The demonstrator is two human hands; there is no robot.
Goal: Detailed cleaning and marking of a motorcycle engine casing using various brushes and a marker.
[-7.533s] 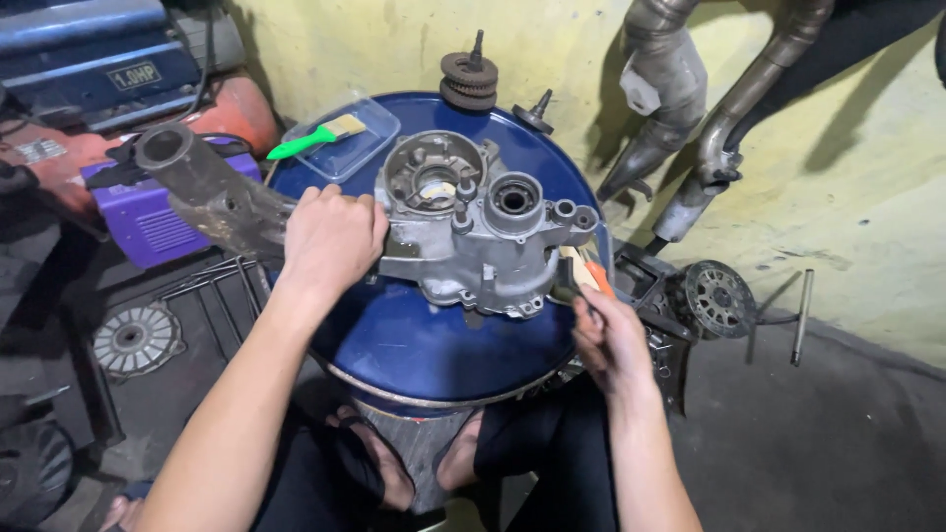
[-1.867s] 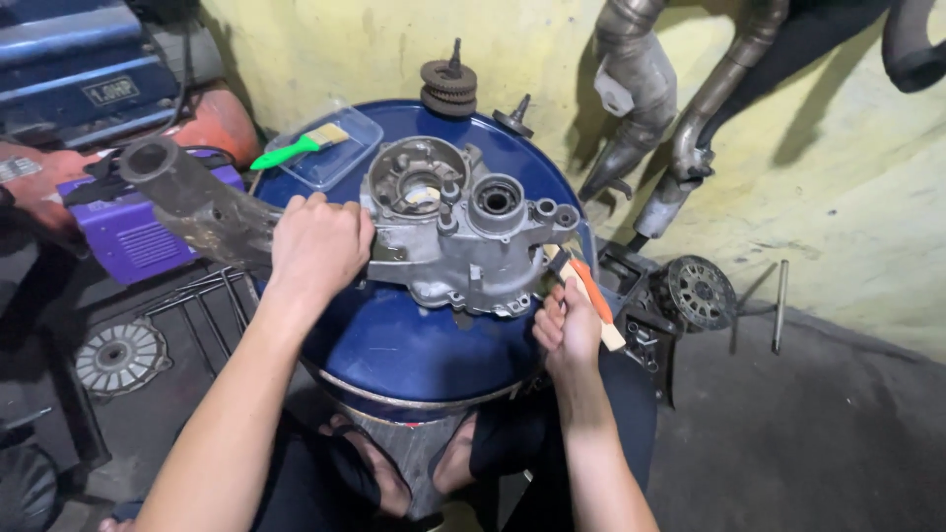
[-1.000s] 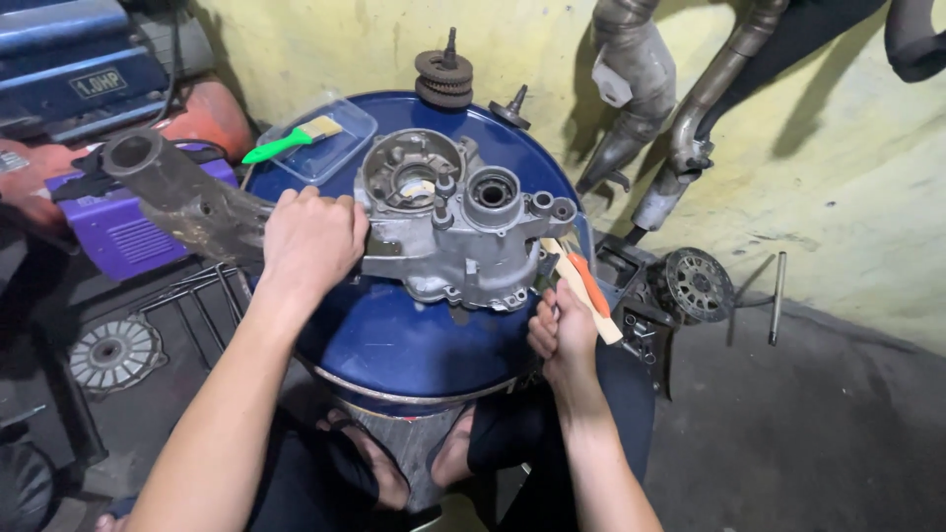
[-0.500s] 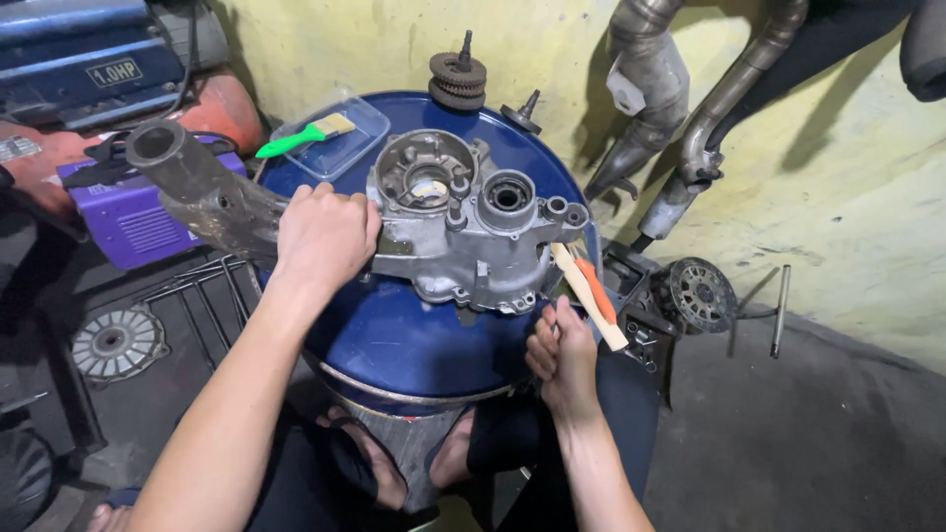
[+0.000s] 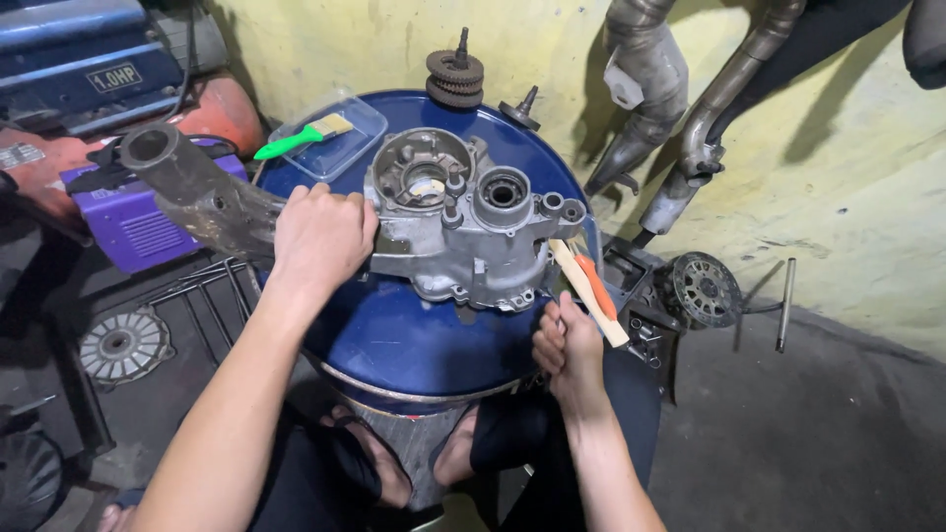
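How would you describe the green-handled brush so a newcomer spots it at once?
Start at the blue drum whose top serves as the workbench. At its far left edge sits a clear plastic tray, beyond the grey engine crankcase. The brush lies across that tray: it is the only bright green thing there, with pale bristles.

Engine casing (image 5: 463, 227) on top of the drum (image 5: 414, 345), near its middle. Behind it, at the drum's far rim, a stack of gears (image 5: 454, 77); to the rear left, a tray (image 5: 330, 138) holding a brush (image 5: 303, 138). Left hand (image 5: 320, 234) on the casing's left edge, right hand (image 5: 570, 347) at the drum's right rim (beside the casing, a stick (image 5: 589, 293) in its grip). Exhaust pipes (image 5: 680, 128) against the wall, right.
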